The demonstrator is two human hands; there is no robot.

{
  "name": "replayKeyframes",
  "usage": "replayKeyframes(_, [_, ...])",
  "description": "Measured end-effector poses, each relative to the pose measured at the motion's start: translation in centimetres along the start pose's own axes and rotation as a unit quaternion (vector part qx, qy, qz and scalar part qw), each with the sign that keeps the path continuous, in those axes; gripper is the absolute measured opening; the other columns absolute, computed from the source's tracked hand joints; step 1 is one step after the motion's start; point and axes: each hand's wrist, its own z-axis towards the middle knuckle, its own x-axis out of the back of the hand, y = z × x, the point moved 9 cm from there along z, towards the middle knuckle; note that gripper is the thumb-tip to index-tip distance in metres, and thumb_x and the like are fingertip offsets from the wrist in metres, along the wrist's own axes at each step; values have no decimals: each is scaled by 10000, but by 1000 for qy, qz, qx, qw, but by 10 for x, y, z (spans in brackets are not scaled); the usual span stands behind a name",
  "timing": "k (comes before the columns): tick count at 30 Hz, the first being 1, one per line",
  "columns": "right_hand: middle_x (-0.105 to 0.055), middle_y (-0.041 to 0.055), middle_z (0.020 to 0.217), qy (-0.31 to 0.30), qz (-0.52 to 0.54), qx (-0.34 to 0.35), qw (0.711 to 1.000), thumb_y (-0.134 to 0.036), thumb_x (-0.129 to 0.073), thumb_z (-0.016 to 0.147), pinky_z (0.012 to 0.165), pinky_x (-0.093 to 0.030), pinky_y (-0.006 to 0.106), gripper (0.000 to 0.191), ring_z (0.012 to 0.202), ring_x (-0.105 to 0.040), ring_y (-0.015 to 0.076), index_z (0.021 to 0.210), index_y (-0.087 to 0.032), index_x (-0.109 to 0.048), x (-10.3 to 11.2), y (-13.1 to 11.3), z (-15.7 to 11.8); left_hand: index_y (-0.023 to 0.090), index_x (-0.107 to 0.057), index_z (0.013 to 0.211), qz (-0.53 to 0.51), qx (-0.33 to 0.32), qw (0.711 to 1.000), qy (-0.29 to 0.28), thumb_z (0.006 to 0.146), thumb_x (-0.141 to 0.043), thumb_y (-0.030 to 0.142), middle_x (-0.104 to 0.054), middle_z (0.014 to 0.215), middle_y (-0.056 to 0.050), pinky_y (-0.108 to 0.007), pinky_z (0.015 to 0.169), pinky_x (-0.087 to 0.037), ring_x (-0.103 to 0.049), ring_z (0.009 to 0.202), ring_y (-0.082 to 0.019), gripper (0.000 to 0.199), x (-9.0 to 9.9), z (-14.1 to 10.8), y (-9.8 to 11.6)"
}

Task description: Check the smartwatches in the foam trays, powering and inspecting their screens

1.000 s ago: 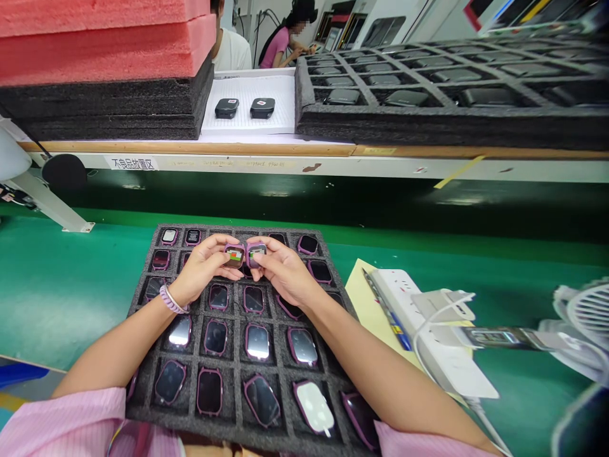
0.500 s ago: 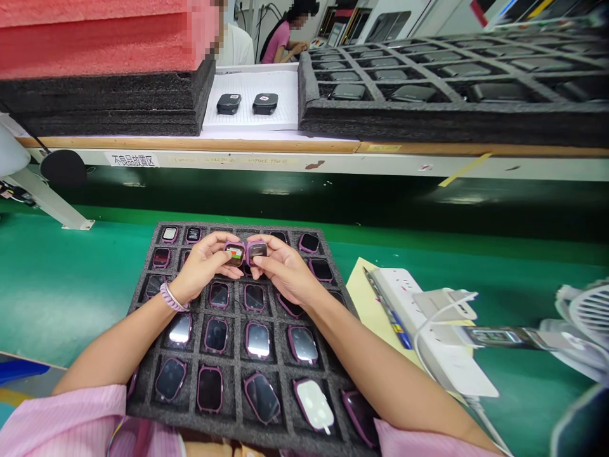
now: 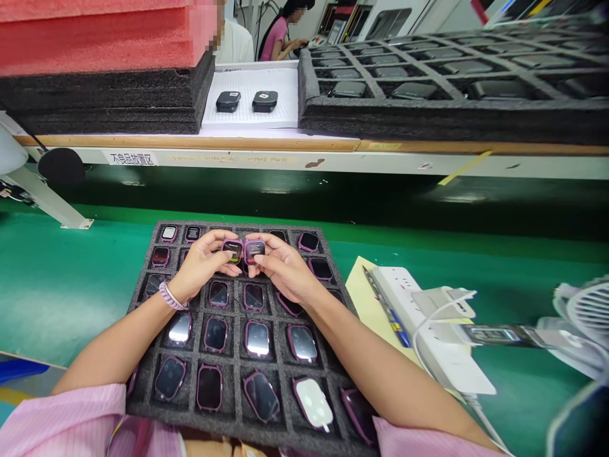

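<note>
Each of my hands grips a purple-framed smartwatch, the two held side by side above the far part of a dark foam tray [image 3: 236, 315]. My left hand [image 3: 205, 261] has its thumb on the lower screen of the left smartwatch [image 3: 231, 246], which is lit with a little green. In my right hand [image 3: 284, 266], the thumb presses near the bottom of the right smartwatch [image 3: 255, 247], whose screen shows small text and a red strip. Several more purple smartwatches lie face up in the tray's compartments, mostly with dark screens; one [image 3: 313, 403] looks white.
A white power strip [image 3: 431, 330] with a plugged-in adapter and a pen [image 3: 398, 327] lie to the right. On the shelf stand red and black foam [image 3: 102, 95], two black watch bodies and another foam tray [image 3: 428, 117]. Two people sit beyond.
The left smartwatch's screen has gone from a bright coloured picture to a darker one with green low down. A red strip now shows on the right screen. My hands have barely moved.
</note>
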Motion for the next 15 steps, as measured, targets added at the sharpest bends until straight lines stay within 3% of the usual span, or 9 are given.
replayKeyframes(4, [-657, 0, 852, 5, -1, 9, 1000, -276, -766, 768, 633, -497, 294, 399, 627, -614, 151, 1137, -221, -624, 0, -5, 0, 185, -574, 1112, 1, -9, 1000, 2, 750, -723, 243, -657, 996, -29, -257, 640, -613, -719, 640, -148, 396, 0, 0, 6])
replayKeyframes(7, [-665, 16, 927, -10, -3, 34, 999, -286, -795, 793, 649, -515, 278, 438, 668, -635, 149, 1193, -241, -622, -8, -26, -3, 197, -576, 1140, -11, -45, 999, -22, 746, -757, 161, -651, 1027, -37, -221, 648, -581, -689, 672, -113, 435, -12, -13, 35])
replayKeyframes(9, [-671, 28, 1010, -45, -12, 53, 998, -306, -800, 845, 699, -544, 280, 475, 738, -664, 157, 1279, -289, -609, -22, -50, -13, 221, -584, 1163, -51, -70, 993, -81, 743, -773, 83, -650, 1021, -33, -192, 669, -561, -667, 747, -105, 481, -33, -34, 61])
replayKeyframes(12, [-656, 41, 1164, -98, -80, 89, 988, -364, -781, 912, 799, -581, 328, 482, 870, -696, 195, 1353, -394, -589, -49, -92, -44, 287, -614, 1178, -140, -72, 962, -222, 746, -786, 31, -645, 941, -1, -152, 678, -532, -646, 777, -92, 531, -72, -83, 95])
replayKeyframes(15, [-649, 50, 1171, -76, -212, 164, 960, -396, -823, 867, 773, -596, 329, 449, 964, -687, 252, 1276, -443, -643, -63, -135, -84, 286, -664, 1173, -173, -67, 928, -322, 793, -815, 185, -683, 1000, -37, -170, 732, -537, -681, 858, -131, 422, -98, -127, 119])
